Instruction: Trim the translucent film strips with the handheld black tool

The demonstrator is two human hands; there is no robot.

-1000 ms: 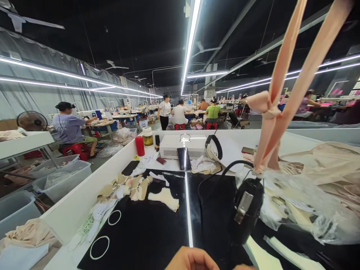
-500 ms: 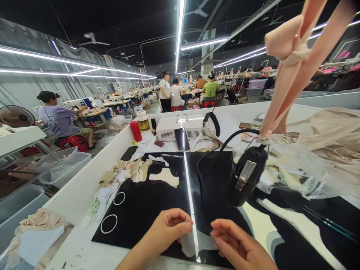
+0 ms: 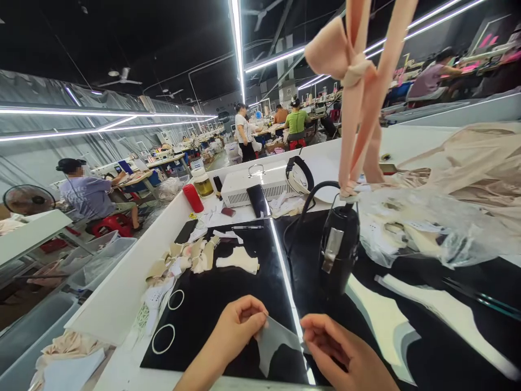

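My left hand (image 3: 238, 320) and my right hand (image 3: 337, 345) each pinch an edge of a thin translucent grey fabric piece (image 3: 274, 342), held between them just above the glossy black tabletop (image 3: 228, 293). Both hands have their fingers closed on it. A black hand-held tool (image 3: 338, 244) hangs just beyond my right hand, suspended by pink fabric straps (image 3: 358, 92) tied in a knot overhead.
Cream fabric pieces (image 3: 238, 260) and two white rings (image 3: 163, 338) lie left on the black top. A white machine box (image 3: 260, 184), red cup (image 3: 192, 197) and jar stand behind. Clear plastic bags with beige fabric (image 3: 427, 228) fill the right. Other workers sit at distant tables.
My hands have come up into view from the bottom edge and now hold the translucent piece spread between them. The view has tilted down and swung; the hanging tool appears further left.
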